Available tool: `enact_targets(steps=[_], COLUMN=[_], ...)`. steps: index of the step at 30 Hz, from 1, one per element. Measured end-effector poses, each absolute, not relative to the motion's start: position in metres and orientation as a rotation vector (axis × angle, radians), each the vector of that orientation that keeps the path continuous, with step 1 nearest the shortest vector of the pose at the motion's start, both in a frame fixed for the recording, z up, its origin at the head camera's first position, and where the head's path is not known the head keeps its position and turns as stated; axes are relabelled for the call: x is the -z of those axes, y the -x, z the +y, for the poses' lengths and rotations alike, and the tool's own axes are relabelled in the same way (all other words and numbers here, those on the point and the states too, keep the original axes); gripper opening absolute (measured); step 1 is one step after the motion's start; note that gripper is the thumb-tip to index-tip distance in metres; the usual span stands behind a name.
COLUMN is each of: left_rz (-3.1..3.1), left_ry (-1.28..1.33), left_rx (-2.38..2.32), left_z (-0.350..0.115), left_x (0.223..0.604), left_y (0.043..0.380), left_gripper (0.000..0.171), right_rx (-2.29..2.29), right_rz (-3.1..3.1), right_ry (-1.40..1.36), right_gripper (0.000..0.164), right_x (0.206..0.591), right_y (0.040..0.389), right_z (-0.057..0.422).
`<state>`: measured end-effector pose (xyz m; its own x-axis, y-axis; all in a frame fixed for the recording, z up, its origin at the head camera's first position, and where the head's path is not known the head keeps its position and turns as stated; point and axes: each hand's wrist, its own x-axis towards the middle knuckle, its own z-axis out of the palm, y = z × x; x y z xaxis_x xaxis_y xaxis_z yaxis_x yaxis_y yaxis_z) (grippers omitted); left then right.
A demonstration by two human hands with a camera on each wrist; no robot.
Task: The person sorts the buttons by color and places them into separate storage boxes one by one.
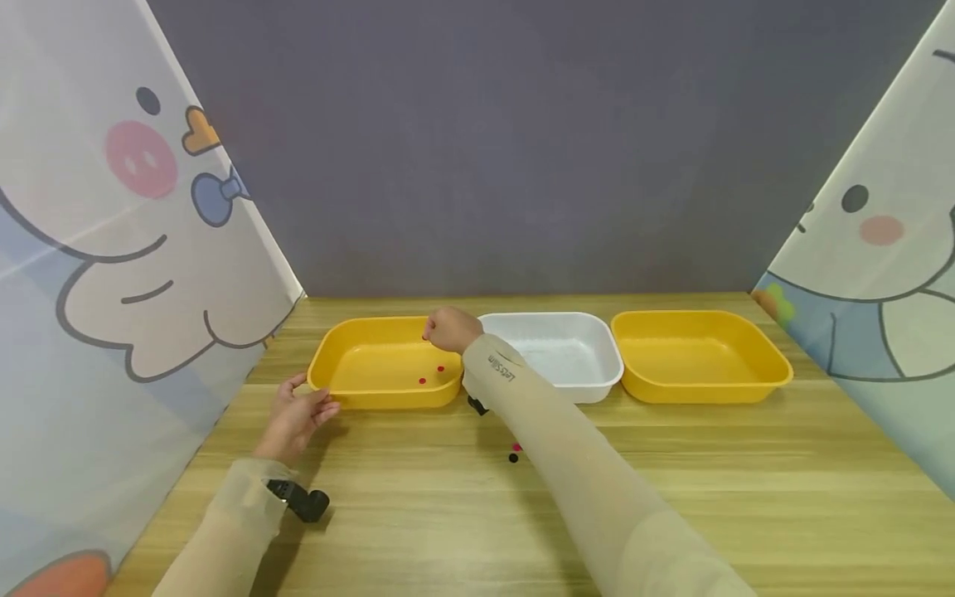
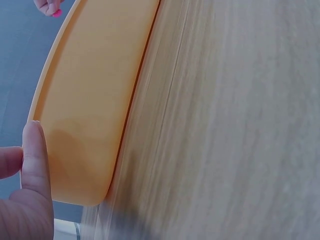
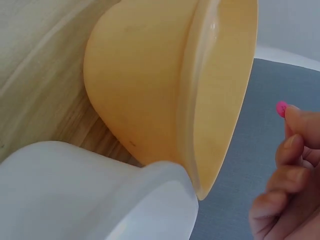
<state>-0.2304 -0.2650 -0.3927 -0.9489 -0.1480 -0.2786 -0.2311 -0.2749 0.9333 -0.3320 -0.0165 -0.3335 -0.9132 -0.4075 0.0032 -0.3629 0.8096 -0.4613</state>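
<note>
My right hand (image 1: 452, 330) is above the right end of the left yellow basin (image 1: 395, 400), pinching a small pink disc (image 3: 281, 108) between thumb and forefinger. In the right wrist view the other fingers are curled. Inside that basin, toward its right side, lie two more pink discs (image 1: 440, 368). My left hand (image 1: 297, 414) holds the basin's rim at the near left corner. One finger (image 2: 35, 160) lies along the outer wall in the left wrist view. A pink disc (image 1: 517, 447) and a black disc (image 1: 513, 458) lie together on the table, beside my right forearm.
A white basin (image 1: 597, 393) stands against the left yellow basin's right side, partly hidden by my right sleeve. Another yellow basin (image 1: 705, 393) is farther right. A grey wall (image 1: 522, 149) rises behind the wooden table (image 1: 403, 497), with cartoon-printed panels at both sides.
</note>
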Motion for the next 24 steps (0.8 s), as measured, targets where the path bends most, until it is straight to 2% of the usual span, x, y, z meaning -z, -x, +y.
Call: enact_targets(steps=[8,15,24], left_rz=[1.871,1.868,1.879], left_ry=[0.484,0.489,0.486], left_rx=[-2.395,-2.392,-2.384], left_z=[-0.267,-0.266,-0.267], left_x=[0.391,0.392,0.390], left_y=[0.230,0.228,0.229], left_gripper=[0.064,0.064,0.064], right_rx=[0.715,0.639,0.652], right_rz=[2.926,2.969,2.943], right_ry=[0.571,0.579,0.586], right_gripper=[0.019,0.038,0.039], right_x=[0.334,0.335,0.336], right_y=[0.335,0.336,0.335], right_z=[-0.027,-0.032,-0.030])
